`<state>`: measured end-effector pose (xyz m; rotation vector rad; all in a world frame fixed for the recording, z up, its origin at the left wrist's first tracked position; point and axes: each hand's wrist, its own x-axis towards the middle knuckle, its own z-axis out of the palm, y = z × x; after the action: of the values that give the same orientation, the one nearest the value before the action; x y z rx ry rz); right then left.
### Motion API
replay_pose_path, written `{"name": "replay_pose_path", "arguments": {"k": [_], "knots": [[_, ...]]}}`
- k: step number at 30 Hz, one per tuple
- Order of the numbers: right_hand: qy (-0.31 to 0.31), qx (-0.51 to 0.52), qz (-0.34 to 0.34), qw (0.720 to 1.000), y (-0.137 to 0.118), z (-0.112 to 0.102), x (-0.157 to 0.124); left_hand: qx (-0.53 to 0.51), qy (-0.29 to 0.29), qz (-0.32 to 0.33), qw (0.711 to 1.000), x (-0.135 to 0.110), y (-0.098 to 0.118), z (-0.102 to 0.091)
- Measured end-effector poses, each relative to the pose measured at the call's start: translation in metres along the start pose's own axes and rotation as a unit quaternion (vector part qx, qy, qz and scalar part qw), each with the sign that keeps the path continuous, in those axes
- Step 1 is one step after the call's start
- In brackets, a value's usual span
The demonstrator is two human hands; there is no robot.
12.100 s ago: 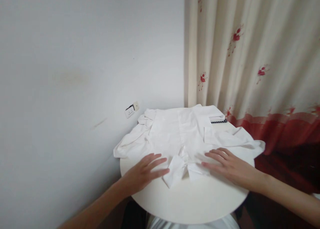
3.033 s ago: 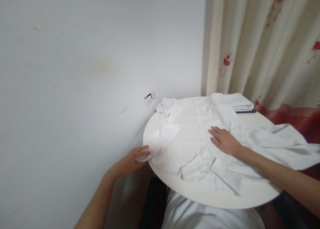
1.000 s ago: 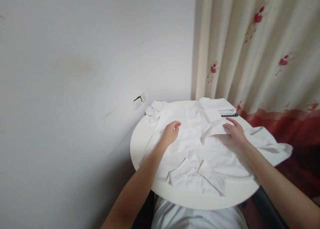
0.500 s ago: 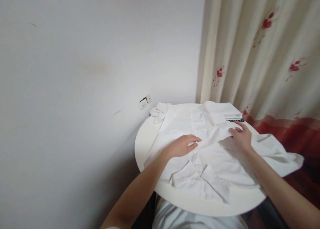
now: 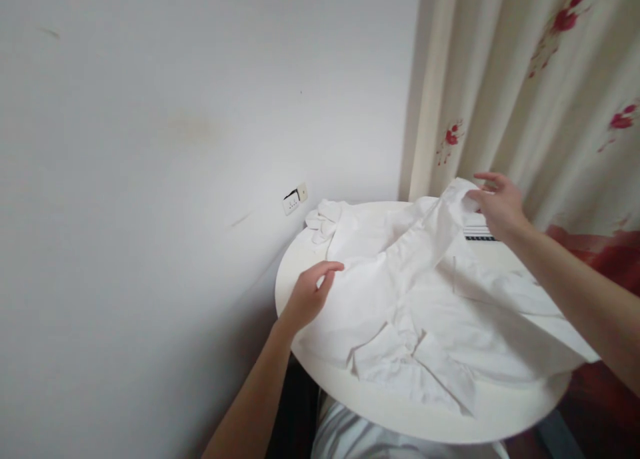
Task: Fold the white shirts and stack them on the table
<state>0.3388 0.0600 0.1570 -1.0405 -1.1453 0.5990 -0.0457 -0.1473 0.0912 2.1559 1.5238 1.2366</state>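
A white collared shirt lies spread on a round white table, its collar towards me. My right hand pinches an edge of the shirt and holds it up above the table at the back right. From there the raised cloth slants down towards the collar. Over the shirt's left side is my left hand, thumb and forefinger brought together at the cloth in a pinch. The fingertips hide how much fabric is between them.
Behind the raised cloth, a partly hidden folded white stack rests on something with a black-and-white edge. Bunched white cloth sits at the back left. A wall with a socket borders the left; a flowered curtain hangs at right.
My right hand has risen, lifting an edge of the shirt off the table. My left hand has moved left across the shirt, and its thumb and forefinger have come together.
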Motion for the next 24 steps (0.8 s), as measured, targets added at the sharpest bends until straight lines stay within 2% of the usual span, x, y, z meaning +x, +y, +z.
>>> {"name": "replay_pose_path", "arguments": {"k": [3, 7, 10, 13, 16, 19, 24], "knots": [[-0.032, -0.026, 0.002, 0.999, -0.008, 0.015, 0.016, 0.068, 0.034, -0.073, 0.994, -0.006, -0.048, -0.001], [-0.058, -0.052, -0.006, 0.997, -0.011, 0.033, 0.032, 0.091, 0.01, -0.112, 0.989, -0.02, -0.086, 0.004], [-0.066, -0.074, -0.019, 0.995, -0.016, 0.046, 0.042, 0.091, 0.004, -0.139, 0.986, -0.015, -0.099, 0.006], [-0.086, -0.107, -0.028, 0.99, -0.025, 0.061, 0.048, 0.111, -0.007, -0.118, 0.987, 0.009, -0.106, 0.008], [-0.105, -0.119, -0.046, 0.986, -0.034, 0.077, 0.053, 0.162, -0.055, -0.074, 0.982, 0.036, -0.112, 0.015], [-0.113, -0.114, -0.068, 0.985, -0.039, 0.089, 0.062, 0.216, -0.103, -0.063, 0.969, 0.054, -0.121, 0.024], [-0.135, -0.117, -0.077, 0.981, -0.038, 0.093, 0.081, 0.239, -0.08, -0.109, 0.962, 0.061, -0.143, 0.031]]}}
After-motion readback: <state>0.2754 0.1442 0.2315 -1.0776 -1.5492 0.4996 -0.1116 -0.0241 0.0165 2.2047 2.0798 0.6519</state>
